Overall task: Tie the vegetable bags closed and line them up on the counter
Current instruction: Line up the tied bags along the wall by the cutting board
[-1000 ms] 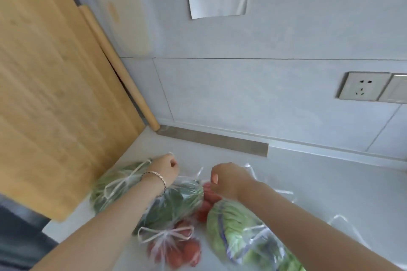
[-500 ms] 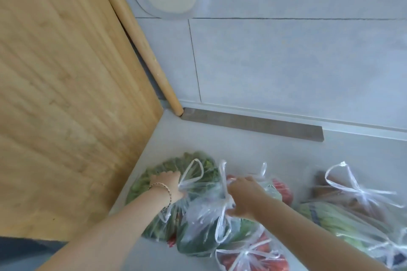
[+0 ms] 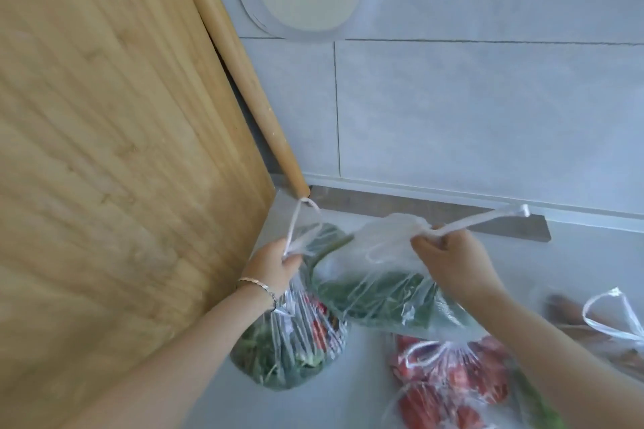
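A clear plastic bag of dark green vegetables (image 3: 380,292) hangs lifted above the grey counter (image 3: 366,390). My left hand (image 3: 273,263) grips its left handle loop, which sticks up near the wooden board. My right hand (image 3: 449,258) grips its right handle, whose strap stretches off to the right. Under my left wrist sits a tied bag of leafy greens (image 3: 289,352) with something red showing in or behind it. A tied bag of red vegetables (image 3: 449,380) lies below my right forearm.
A large wooden cutting board (image 3: 115,150) leans at the left with a wooden rolling pin (image 3: 244,73) behind it. The tiled wall (image 3: 488,122) stands close behind. Another tied bag with brown contents (image 3: 606,327) lies at the right edge.
Both hands have lifted the green vegetable bag and pulled its two handles apart. The view has dropped and shifted left toward the board.
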Motion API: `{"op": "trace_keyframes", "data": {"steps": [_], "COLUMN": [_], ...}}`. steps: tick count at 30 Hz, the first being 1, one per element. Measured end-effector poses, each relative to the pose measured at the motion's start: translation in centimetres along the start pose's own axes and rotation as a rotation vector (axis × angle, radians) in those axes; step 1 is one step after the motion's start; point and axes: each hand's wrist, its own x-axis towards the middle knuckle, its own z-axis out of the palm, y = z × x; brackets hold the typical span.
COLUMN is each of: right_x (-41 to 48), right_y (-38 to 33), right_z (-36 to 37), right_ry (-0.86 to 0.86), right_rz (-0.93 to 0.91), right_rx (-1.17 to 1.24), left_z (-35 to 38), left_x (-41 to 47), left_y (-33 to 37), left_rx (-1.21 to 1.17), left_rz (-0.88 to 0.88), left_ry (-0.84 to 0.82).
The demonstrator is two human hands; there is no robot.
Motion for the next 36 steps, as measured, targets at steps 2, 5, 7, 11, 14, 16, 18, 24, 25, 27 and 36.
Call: {"op": "trace_keyframes", "data": {"steps": [2,5,7,11,14,16,18,24,25,27,36], "right_x": [0.8,1.9,2.6,4.1,5.6,6.6,7.3,7.9,7.6,7.3,5.9], "right_y": [-1.1,-2.3,-2.7,-2.4,-1.5,-1.3,-0.9,1.1,1.7,2.9,4.4], "right_z": [0.7,2.2,3.6,6.8,9.2,11.1,12.7,16.2,16.8,17.3,18.5], "right_ry": [0.117,0.135,0.106,0.115,0.146,0.153,0.151,-0.103,-0.109,-0.035,-0.227], "right_rz": [0.016,0.021,0.034,0.161,0.213,0.240,0.245,0.416,0.469,0.612,0.662], "right_rx": [0.023,0.071,0.095,0.269,0.371,0.373,0.344,0.267,0.162,-0.085,0.329], "left_z": [-1.3,-2.8,-3.2,-2.4,-1.9,-1.9,-2.0,-1.6,-1.2,-0.6,-0.5], "left_x": [2.0,5.6,7.8,10.3,11.2,11.7,12.4,12.9,12.8,12.6,12.7], "left_y": [0.7,1.1,0.9,-0.9,-2.5,-2.8,-2.7,-3.0,-3.0,-2.7,-2.4], "left_rx": [-0.140,-0.143,-0.107,-0.054,0.094,0.132,0.128,0.209,0.203,0.181,0.161], "left_rz": [-0.001,-0.001,-0.026,-0.064,-0.055,-0.028,-0.012,-0.017,-0.019,-0.029,-0.066], "left_ry": [0.079,0.158,0.151,0.163,0.164,0.198,0.219,0.106,0.087,0.063,0.052]}}
